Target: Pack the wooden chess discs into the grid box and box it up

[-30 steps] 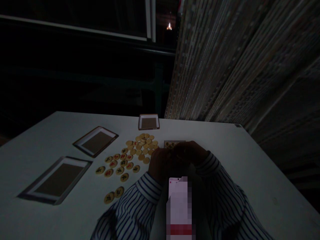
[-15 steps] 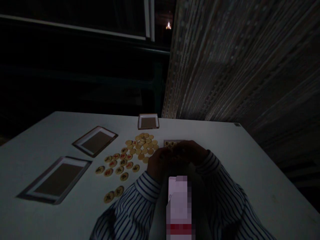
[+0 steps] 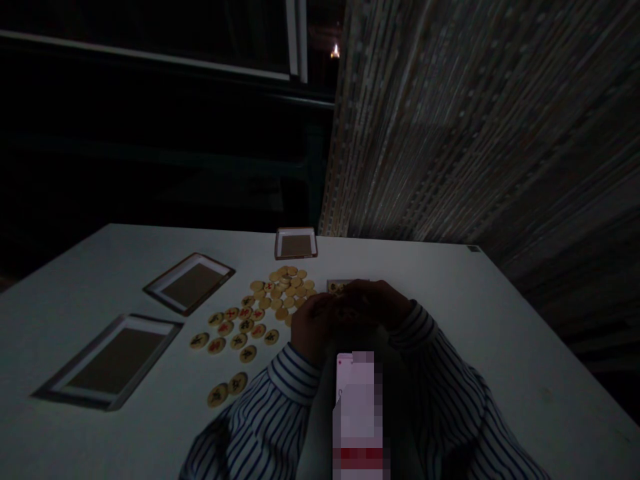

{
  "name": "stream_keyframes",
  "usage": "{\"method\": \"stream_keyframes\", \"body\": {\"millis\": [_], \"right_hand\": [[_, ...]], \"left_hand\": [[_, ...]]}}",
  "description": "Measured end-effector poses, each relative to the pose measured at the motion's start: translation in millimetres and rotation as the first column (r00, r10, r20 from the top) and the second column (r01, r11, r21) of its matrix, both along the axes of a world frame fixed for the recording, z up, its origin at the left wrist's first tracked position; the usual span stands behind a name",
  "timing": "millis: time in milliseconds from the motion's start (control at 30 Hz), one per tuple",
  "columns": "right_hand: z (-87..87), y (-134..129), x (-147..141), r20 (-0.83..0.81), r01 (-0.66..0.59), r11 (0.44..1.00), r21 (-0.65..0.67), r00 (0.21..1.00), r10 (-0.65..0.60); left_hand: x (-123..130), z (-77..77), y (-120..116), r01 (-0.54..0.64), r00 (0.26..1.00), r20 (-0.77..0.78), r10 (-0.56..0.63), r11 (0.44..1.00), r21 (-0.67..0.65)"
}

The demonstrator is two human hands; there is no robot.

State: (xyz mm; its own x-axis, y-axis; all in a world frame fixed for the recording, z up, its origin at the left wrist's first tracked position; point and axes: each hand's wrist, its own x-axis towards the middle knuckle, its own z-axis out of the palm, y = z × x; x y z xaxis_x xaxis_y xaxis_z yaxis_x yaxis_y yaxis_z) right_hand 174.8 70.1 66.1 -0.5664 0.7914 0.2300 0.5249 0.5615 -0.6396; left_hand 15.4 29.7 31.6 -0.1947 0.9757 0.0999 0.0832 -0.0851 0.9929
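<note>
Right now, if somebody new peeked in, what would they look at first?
Probably the glowing pinkish-white phone screen, low in the middle between two blue-and-white striped sleeves. Next, perhaps, the round, pale, wooden-looking pieces, some with red or black signs, scattered over the white table left of the bare left hand. Near the top, a tiny bright light stands out against the dark.

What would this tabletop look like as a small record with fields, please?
surface: white table
marked pieces: round, red or black characters, loose left of the hands
plain-faced pieces: clustered beyond most marked ones
shallow trays: three, at far edge, left and near left
box: pieces inside, partly hidden by the hands
left hand: close to right hand, grip unclear
right hand: in front of box, grip unclear
phone: lit, between forearms, partly pixelated
lighting: dim
</note>
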Motion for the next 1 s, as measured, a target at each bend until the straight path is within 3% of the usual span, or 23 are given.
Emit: {"method": "stream_keyframes", "body": {"millis": [267, 533, 1000], "right_hand": [[1.8, 1.1, 2.2, -0.021, -0.01, 0.999, -0.037, 1.0, 0.01], [-1.9, 0.6, 1.0, -0.104, -0.071, 0.996, -0.054, 0.992, 0.065], [1.1, 0.4, -1.1, -0.036, -0.028, 0.997, 0.07, 0.999, 0.03]], "left_hand": [[-0.9, 4.7, -3.7, 0.047, 0.998, -0.049, -0.049, 0.998, -0.05], [-3.1, -2.2, -2.2, 0.061, 0.992, -0.11, -0.064, 0.998, -0.027], [-2.2, 5.6, 0.1, -0.008, 0.995, 0.095, 0.021, 0.99, -0.139]]}}
